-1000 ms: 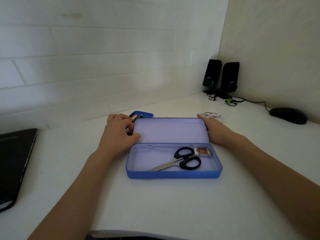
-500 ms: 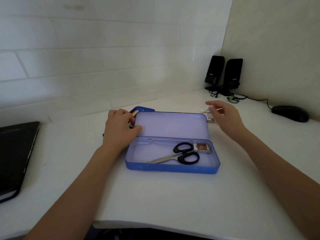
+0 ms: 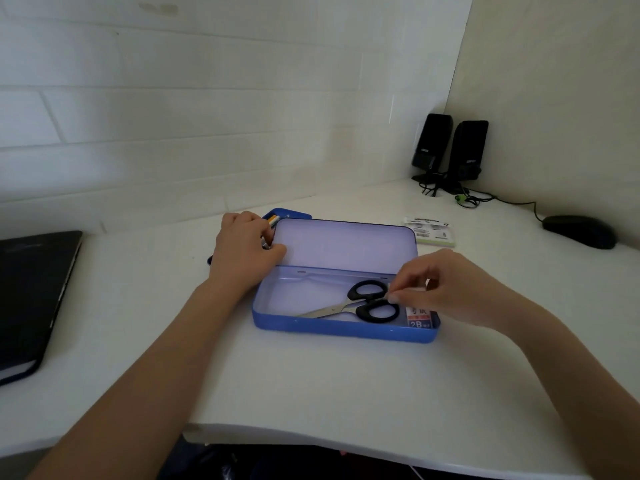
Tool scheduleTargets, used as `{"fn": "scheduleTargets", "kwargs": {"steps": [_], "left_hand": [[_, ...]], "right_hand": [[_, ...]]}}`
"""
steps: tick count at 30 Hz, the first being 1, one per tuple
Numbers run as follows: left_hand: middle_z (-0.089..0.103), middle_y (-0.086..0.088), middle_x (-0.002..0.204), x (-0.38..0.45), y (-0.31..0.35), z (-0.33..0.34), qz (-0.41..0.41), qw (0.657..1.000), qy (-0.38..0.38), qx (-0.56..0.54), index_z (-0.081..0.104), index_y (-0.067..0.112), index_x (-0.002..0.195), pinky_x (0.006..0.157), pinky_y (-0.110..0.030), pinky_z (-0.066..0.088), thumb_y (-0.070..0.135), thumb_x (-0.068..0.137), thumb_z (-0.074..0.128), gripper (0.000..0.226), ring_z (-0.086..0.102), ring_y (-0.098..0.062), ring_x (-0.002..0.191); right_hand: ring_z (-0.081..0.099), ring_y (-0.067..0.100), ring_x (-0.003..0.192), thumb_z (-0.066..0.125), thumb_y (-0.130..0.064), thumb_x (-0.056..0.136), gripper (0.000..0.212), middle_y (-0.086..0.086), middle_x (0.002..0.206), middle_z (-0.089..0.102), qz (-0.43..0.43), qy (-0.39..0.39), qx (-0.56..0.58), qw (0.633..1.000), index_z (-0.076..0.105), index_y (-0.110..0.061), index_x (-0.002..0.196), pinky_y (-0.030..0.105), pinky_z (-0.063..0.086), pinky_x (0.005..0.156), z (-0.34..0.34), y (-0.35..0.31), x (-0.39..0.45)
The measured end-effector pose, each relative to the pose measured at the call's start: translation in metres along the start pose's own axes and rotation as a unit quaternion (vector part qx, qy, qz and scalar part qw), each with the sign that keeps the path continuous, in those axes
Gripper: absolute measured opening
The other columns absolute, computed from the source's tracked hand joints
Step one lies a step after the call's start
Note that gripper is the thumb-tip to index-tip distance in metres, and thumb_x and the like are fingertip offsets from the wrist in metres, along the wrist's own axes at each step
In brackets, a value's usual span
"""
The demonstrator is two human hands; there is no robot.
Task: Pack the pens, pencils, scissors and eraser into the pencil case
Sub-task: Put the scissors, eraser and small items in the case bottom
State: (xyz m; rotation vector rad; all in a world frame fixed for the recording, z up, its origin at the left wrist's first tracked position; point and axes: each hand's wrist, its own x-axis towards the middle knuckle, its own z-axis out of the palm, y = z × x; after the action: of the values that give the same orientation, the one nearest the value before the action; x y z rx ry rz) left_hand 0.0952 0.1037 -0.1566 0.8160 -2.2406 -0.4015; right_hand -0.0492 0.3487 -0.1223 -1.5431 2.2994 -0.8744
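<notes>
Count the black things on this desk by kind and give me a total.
Speakers: 2
Computer mouse: 1
Black-handled scissors in the pencil case: 1
Laptop: 1
Total: 5

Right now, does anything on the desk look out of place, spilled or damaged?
Nothing looks spilled or damaged. The case lies open with the scissors flat inside. The right hand pinches a small packet marked 2B at the case's right end. The left hand holds pens beside the lid.
</notes>
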Motion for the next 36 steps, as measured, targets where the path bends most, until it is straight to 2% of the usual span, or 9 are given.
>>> {"fn": "scheduleTargets", "kwargs": {"steps": [5, 12, 16, 19, 22, 24, 26, 30, 36], "left_hand": [[0.051, 0.002, 0.092, 0.0, 0.0, 0.002, -0.02, 1.0, -0.01, -0.019, 0.064, 0.009, 0.077, 0.079, -0.024, 0.026, 0.014, 0.073, 0.065, 0.007, 0.03, -0.016, 0.096], [0.052, 0.0, 0.09, 0.0, 0.0, 0.002, -0.016, 1.0, -0.007, -0.014, 0.063, 0.008, 0.076, 0.079, -0.025, 0.027, 0.014, 0.073, 0.065, 0.007, 0.031, -0.017, 0.096], [0.052, 0.001, 0.09, 0.0, 0.001, 0.002, -0.016, 1.0, -0.008, -0.01, 0.064, 0.007, 0.077, 0.08, -0.026, 0.027, 0.015, 0.074, 0.065, 0.008, 0.031, -0.017, 0.095], [0.051, 0.001, 0.09, 0.0, 0.001, 0.002, -0.014, 1.0, -0.008, -0.009, 0.063, 0.008, 0.076, 0.08, -0.026, 0.027, 0.015, 0.073, 0.065, 0.007, 0.031, -0.017, 0.095], [0.052, 0.001, 0.09, 0.0, 0.001, 0.001, -0.013, 1.0, -0.005, -0.01, 0.064, 0.007, 0.077, 0.08, -0.026, 0.027, 0.014, 0.073, 0.065, 0.008, 0.031, -0.018, 0.095], [0.052, 0.001, 0.091, 0.0, 0.001, 0.001, -0.011, 1.0, -0.006, -0.01, 0.064, 0.007, 0.078, 0.08, -0.026, 0.028, 0.014, 0.073, 0.065, 0.008, 0.031, -0.018, 0.095], [0.052, 0.001, 0.092, 0.0, 0.002, 0.001, -0.011, 1.0, -0.012, -0.013, 0.065, 0.006, 0.08, 0.08, -0.027, 0.028, 0.013, 0.074, 0.065, 0.01, 0.031, -0.018, 0.096], [0.052, 0.0, 0.093, -0.001, 0.004, 0.001, -0.014, 1.0, -0.017, -0.015, 0.065, 0.006, 0.081, 0.079, -0.026, 0.027, 0.013, 0.074, 0.064, 0.009, 0.031, -0.017, 0.097], [0.053, 0.0, 0.094, -0.001, 0.006, 0.0, -0.02, 0.999, -0.025, -0.01, 0.065, 0.005, 0.082, 0.081, -0.026, 0.027, 0.013, 0.074, 0.064, 0.011, 0.038, -0.025, 0.106]], "right_hand": [[0.056, -0.01, 0.069, 0.078, -0.017, 0.073, 0.004, -0.012, 0.077, 0.062, -0.036, -0.008, -0.036, 0.999, 0.077, -0.02, 0.072, 0.004, 0.038, 0.063, 0.002, 0.002, -0.004], [0.054, 0.005, 0.067, 0.069, -0.01, 0.081, 0.014, -0.002, 0.079, 0.073, -0.056, 0.004, -0.045, 0.997, 0.075, -0.022, 0.079, 0.005, 0.039, 0.06, -0.003, 0.007, -0.003], [0.052, 0.005, 0.076, 0.074, -0.018, 0.078, 0.013, -0.003, 0.083, 0.064, -0.069, 0.022, -0.055, 0.996, 0.071, -0.028, 0.086, 0.003, 0.038, 0.066, -0.001, 0.007, -0.004], [0.046, -0.001, 0.073, 0.076, -0.029, 0.074, 0.032, -0.009, 0.083, 0.049, -0.065, 0.008, -0.068, 0.996, 0.06, -0.038, 0.101, 0.006, 0.037, 0.066, 0.002, 0.007, -0.004], [0.042, -0.001, 0.076, 0.071, -0.026, 0.078, 0.05, -0.008, 0.089, 0.042, -0.038, -0.047, -0.057, 0.996, 0.044, -0.048, 0.114, 0.009, 0.035, 0.066, 0.005, 0.007, -0.006], [0.041, 0.0, 0.079, 0.069, -0.021, 0.079, 0.055, -0.007, 0.089, 0.041, -0.028, -0.059, -0.054, 0.996, 0.04, -0.05, 0.116, 0.013, 0.033, 0.066, 0.006, 0.008, -0.005], [0.04, 0.001, 0.078, 0.067, -0.017, 0.08, 0.056, -0.006, 0.089, 0.041, -0.02, -0.074, -0.048, 0.996, 0.04, -0.049, 0.117, 0.015, 0.033, 0.065, 0.006, 0.006, -0.004], [0.039, 0.0, 0.071, 0.058, -0.006, 0.083, 0.055, -0.009, 0.086, 0.041, -0.019, -0.113, -0.018, 0.993, 0.044, -0.043, 0.12, 0.007, 0.035, 0.064, 0.006, 0.003, -0.005], [0.037, 0.0, 0.064, 0.063, -0.007, 0.081, 0.05, -0.007, 0.084, 0.043, -0.028, -0.093, 0.016, 0.995, 0.05, -0.042, 0.114, 0.01, 0.036, 0.062, 0.006, 0.004, -0.007]]}}
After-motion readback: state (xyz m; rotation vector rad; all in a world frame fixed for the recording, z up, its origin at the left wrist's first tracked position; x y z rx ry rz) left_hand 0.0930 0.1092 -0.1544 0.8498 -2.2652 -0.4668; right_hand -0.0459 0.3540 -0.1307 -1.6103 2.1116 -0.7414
